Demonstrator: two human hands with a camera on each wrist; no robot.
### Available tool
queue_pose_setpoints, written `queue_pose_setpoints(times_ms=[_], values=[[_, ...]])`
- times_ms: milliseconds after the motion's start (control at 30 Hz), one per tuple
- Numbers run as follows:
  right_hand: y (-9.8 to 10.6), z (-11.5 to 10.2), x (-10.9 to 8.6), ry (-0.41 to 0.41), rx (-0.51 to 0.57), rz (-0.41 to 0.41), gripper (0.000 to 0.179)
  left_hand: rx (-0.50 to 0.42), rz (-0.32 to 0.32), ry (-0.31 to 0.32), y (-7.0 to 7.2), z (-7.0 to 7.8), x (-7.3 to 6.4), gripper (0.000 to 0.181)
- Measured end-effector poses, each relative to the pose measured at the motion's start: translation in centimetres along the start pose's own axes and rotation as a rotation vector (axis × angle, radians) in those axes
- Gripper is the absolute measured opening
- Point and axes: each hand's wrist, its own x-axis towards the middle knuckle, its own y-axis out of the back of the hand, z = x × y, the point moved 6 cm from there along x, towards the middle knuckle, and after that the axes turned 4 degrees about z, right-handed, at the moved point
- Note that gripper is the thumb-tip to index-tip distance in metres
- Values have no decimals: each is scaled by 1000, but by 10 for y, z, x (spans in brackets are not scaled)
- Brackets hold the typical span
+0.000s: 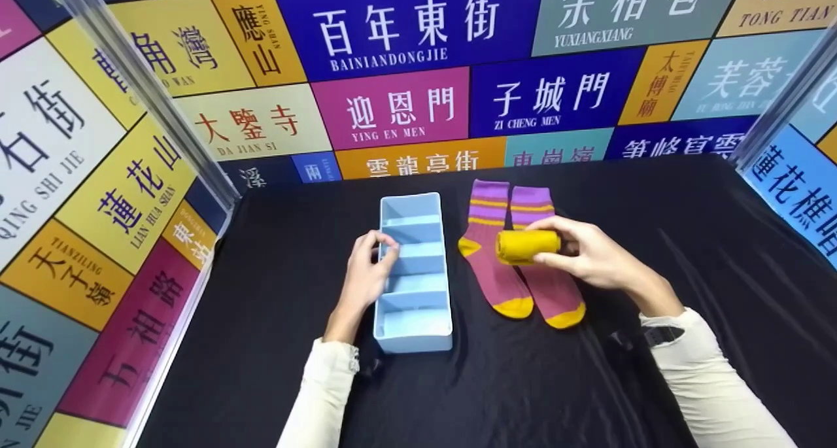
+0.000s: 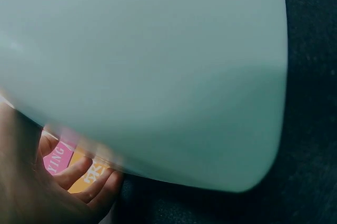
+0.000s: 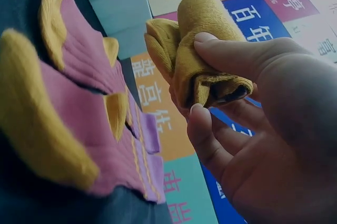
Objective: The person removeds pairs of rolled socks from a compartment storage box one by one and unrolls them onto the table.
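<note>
In the head view, a long light-blue divided storage box [image 1: 413, 343] stands on the black cloth. My left hand [image 1: 367, 265] is at its left long side, thumb and forefinger bent over the rim. The left wrist view shows the box wall [image 2: 158, 66] up close, with the fingers [image 2: 97, 187] along its edge. My right hand [image 1: 592, 252] pinches a rolled-up mustard-yellow sock bundle [image 1: 528, 246] between thumb and fingers, above a flat pair of socks. In the right wrist view the thumb presses on the roll [image 3: 208, 24], and its folded end faces the fingertips.
The flat pair of pink and purple socks [image 1: 490, 265], with yellow toes, heels and stripes, lies right of the box. Black cloth [image 1: 556, 389] covers the table. Panels with coloured street-name signs [image 1: 392, 108] stand behind and at the sides.
</note>
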Motion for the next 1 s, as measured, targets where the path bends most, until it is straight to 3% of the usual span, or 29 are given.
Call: queue_pose_setpoints(times_ms=[300, 667, 1000], values=[[18, 12, -16, 18, -73, 9, 45, 2, -12, -8, -3, 2, -1, 7], [40, 33, -43, -42, -151, -4, 40, 2, -18, 14, -3, 1, -2, 7], [51, 54, -57, -90, -61, -45, 39, 9, -8, 21, -1, 0, -1, 8]])
